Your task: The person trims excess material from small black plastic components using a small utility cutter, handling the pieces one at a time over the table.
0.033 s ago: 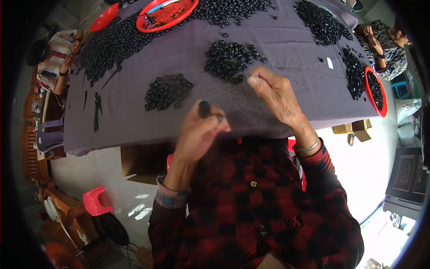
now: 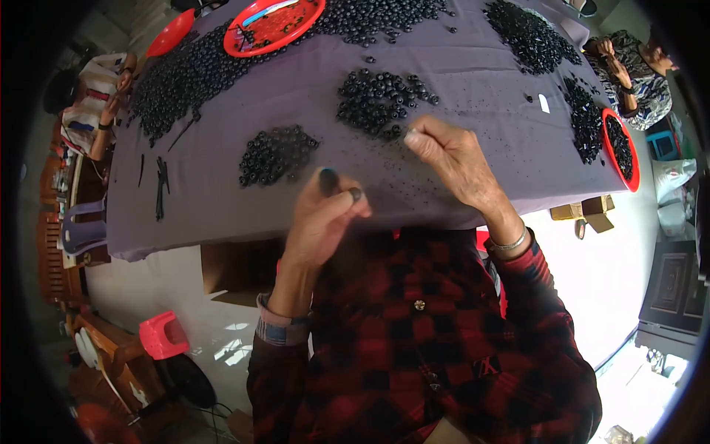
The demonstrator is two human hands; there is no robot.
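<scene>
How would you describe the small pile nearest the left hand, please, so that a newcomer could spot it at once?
Find the purple cloth, then the left hand over its near edge. Just beyond it, slightly to the left, lies the pile of round black pieces. It is smaller than the next pile to its right and apart from the spread behind.

This looks like a home workroom: cloth-covered table (image 2: pixel 222 218), heaped black beads (image 2: pixel 372 100), wooden furniture (image 2: pixel 50 259).

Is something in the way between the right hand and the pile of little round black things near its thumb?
Nothing visible is. The right hand appears right beside the near edge of the pile of round black pieces, with only purple cloth beneath.
</scene>
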